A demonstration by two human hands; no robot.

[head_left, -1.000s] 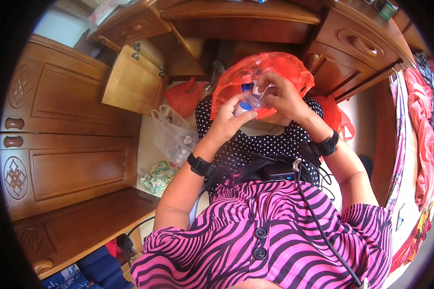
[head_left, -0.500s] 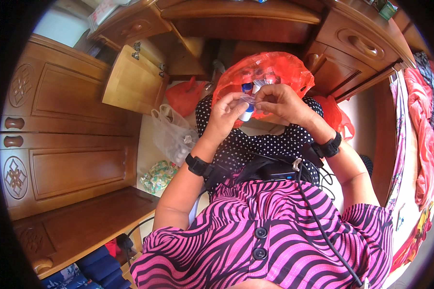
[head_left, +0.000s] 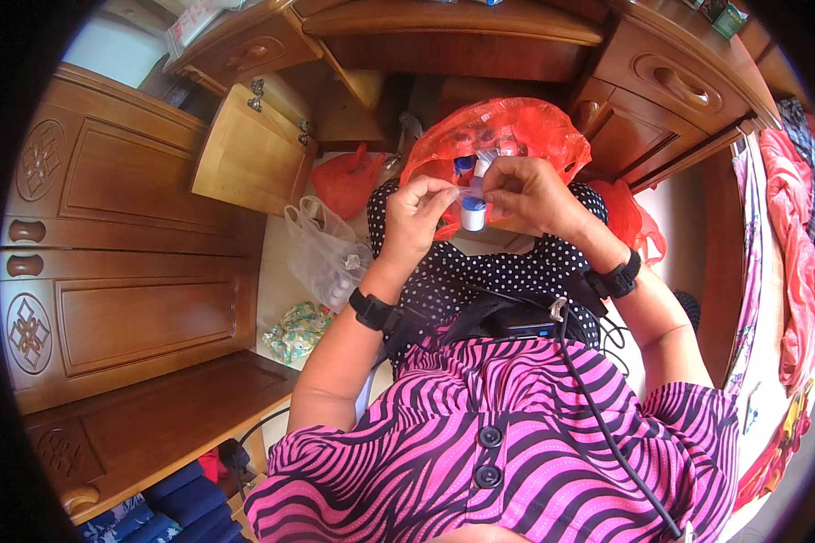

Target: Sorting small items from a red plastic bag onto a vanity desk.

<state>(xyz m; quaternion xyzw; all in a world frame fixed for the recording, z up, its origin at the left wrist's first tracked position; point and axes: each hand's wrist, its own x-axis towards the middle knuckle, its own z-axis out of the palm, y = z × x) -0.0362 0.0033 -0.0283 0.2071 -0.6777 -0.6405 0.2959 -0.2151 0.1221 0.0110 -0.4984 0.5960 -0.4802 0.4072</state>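
Note:
My left hand (head_left: pixel 414 219) pinches one side of a small clear plastic bag (head_left: pixel 468 191) between thumb and fingers. The other side is pinched by my right hand (head_left: pixel 532 195), its fingers curled inward. A small blue-and-white container (head_left: pixel 473 215) hangs below the pinched plastic, apparently inside the bag; its exact kind is hard to tell. Just beyond my hands, a red plastic bag (head_left: pixel 516 116) lies wide open on my lap. Inside it are a blue item (head_left: pixel 465 164) and some white and clear pieces, partly hidden by my hands.
An open cabinet door (head_left: pixel 254 149) juts out at the left, above a second red bag (head_left: pixel 349 179). A whitish plastic bag (head_left: pixel 321 253) and a green patterned bundle (head_left: pixel 299 331) lie by my left leg. The desk (head_left: pixel 453 23) is ahead; a black cable (head_left: pixel 598 416) runs down my front.
My left hand has shifted slightly left, a little apart from the container. The container now hangs more upright and shows more fully between my hands.

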